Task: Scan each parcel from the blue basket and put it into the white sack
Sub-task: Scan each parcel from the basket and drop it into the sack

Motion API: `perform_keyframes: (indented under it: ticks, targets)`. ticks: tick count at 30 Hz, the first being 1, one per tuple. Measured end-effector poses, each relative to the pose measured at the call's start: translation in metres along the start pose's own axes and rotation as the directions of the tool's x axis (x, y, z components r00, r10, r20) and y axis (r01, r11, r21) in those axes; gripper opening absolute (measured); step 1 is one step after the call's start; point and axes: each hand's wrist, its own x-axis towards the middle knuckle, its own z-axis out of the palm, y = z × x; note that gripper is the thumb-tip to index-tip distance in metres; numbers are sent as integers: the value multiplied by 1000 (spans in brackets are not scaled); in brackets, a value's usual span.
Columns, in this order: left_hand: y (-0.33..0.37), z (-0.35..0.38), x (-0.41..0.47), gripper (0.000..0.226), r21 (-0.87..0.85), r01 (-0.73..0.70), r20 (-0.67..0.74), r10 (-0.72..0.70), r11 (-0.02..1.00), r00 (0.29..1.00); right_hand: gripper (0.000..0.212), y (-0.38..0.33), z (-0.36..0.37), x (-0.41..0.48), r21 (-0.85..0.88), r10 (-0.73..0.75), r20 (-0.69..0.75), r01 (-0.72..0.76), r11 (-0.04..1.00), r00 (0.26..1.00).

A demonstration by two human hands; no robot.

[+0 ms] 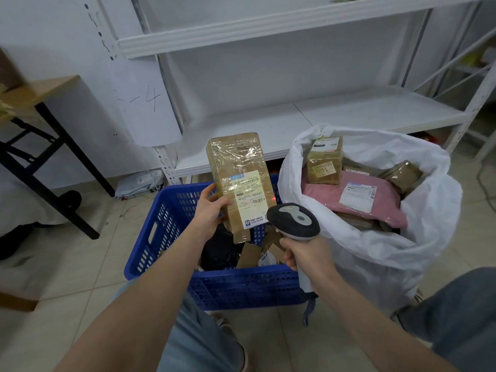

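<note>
A person's left hand (pixel 212 210) grips a taped brown parcel (pixel 240 181) upright above the blue basket (pixel 166 237), while the right hand (pixel 306 260) clasps a scanner (pixel 294 222) aimed at its label (pixel 248 197). A flat, steady label should read cleanly before the parcel goes into the white sack (pixel 375 253) alongside.

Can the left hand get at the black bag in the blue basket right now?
Probably not yet. The left hand grips the taped brown box, held upright right above the black bag in the blue basket; little else seems to block it once that box goes.
</note>
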Motion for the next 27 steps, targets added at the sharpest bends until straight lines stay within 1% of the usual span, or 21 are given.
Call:
perform_keyframes:
  ticks: [3, 7, 13, 16, 17, 18, 20, 22, 24, 27]
  targets:
    - [5, 7, -2, 71, 14, -1, 12, 1, 1000, 1000, 25, -4, -4, -3, 36, 6, 39, -8, 999, 999]
    - [13, 17, -5, 72, 33, -14, 40, 12, 999, 999, 14, -7, -8, -5, -2, -89, -63, 89, 996, 994]
    - [27, 37, -14, 67, 66, -44, 63, 40, 997, 997, 20, -13, -19, -4, 5, -87, -106, 88, 996, 991]
    - [41, 57, -13, 65, 110, -67, 83, 58, 992, 995, 9, -24, -33, -2, 118, -136, -150, 154, 981, 979]
    - [47, 67, -12, 64, 136, -72, 92, 59, 988, 994, 7, -30, -41, -1, 153, -159, -185, 188, 970, 970]
    - [54, 80, -11, 62, 159, -77, 109, 60, 984, 992, 10, -36, -51, 2, 191, -182, -225, 226, 955, 957]
    - [69, 114, -11, 56, 205, -92, 162, 59, 974, 985, 17, -50, -74, 6, 283, -210, -300, 297, 912, 931]
    - [81, 153, -10, 48, 255, -105, 215, 50, 961, 975, 18, -61, -98, 13, 311, -219, -365, 340, 888, 905]
    - [89, 195, -12, 36, 319, -106, 276, 14, 942, 961, 20, -68, -122, 21, 336, -196, -394, 340, 878, 898]
    - [89, 251, -14, 13, 427, -71, 347, -90, 901, 934, 21, -72, -154, 39, 365, -128, -440, 307, 879, 889]
